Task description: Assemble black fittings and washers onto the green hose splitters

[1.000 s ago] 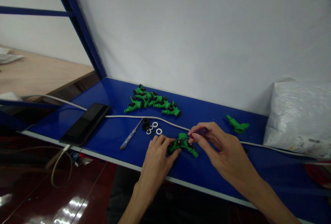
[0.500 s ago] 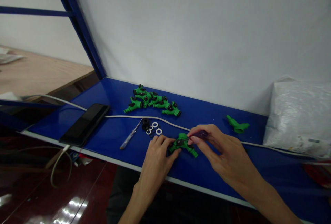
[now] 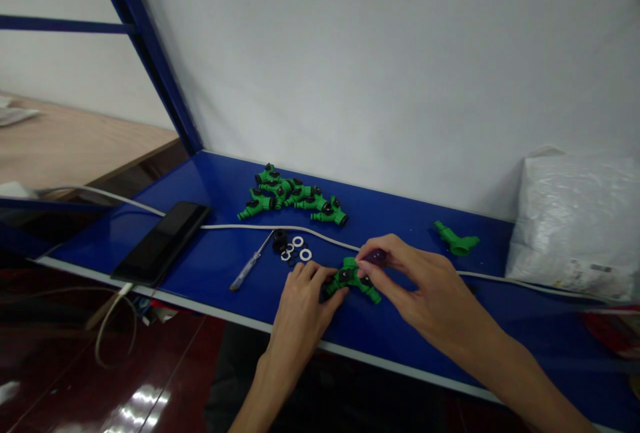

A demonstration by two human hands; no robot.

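My left hand (image 3: pixel 309 299) grips a green Y-shaped hose splitter (image 3: pixel 374 297) by its left end, low on the blue bench. The splitter has black valve knobs. Over its middle, my right hand (image 3: pixel 417 279) pinches a screwdriver (image 3: pixel 376 257) with a dark purple handle; the tip is hidden by the fingers. White washers (image 3: pixel 305 255), dark rings and a black threaded cap (image 3: pixel 280 241) lie just beyond my left hand. Beside them rests a second screwdriver (image 3: pixel 245 271) with a clear handle.
Several green splitters (image 3: pixel 329 211) are heaped at the back. A bare green splitter body (image 3: pixel 457 241) sits to the right, near a plastic-wrapped package (image 3: pixel 575 226). A black phone-like device (image 3: pixel 163 243) lies left, and a white cable (image 3: pixel 235 226) crosses the bench (image 3: pixel 395 216).
My right hand and the screwdriver have shifted slightly left over the splitter. My left hand keeps its hold. The whole view has moved a little.
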